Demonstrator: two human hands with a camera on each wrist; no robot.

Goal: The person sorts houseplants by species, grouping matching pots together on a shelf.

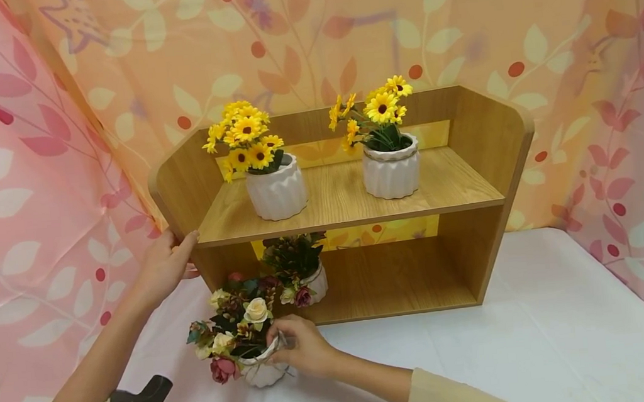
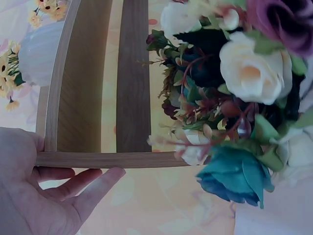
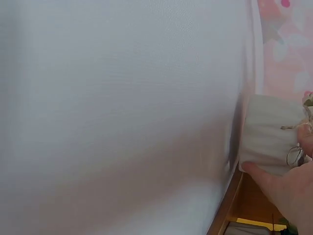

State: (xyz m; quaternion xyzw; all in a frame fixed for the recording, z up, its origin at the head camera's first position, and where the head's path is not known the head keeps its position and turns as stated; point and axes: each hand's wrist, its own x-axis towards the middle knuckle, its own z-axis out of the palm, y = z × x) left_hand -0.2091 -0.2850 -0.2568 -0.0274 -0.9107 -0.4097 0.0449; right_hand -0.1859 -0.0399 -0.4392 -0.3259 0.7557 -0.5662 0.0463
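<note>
My left hand [image 1: 161, 267] grips the front edge of the left side panel of a two-tier wooden shelf [image 1: 402, 277]. In the left wrist view, the thumb is on one side of the panel [image 2: 122, 159] and the fingers on the other. My right hand [image 1: 305, 349] holds a white pot [image 1: 263, 371] of artificial roses by its rim and side, in front of the shelf's lower left corner. Twine around that pot [image 3: 269, 129] shows in the right wrist view. Cream, pink and teal blooms [image 2: 234, 174] lean left. Behind it, a similar potted rose arrangement [image 1: 317, 282] stands on the lower tier.
Two white pots of yellow daisies, one at left [image 1: 277, 192] and one at right [image 1: 392, 173], stand on the upper tier. A white cloth [image 1: 564, 321] covers the table. Printed floral curtains [image 1: 310, 44] hang behind and at both sides.
</note>
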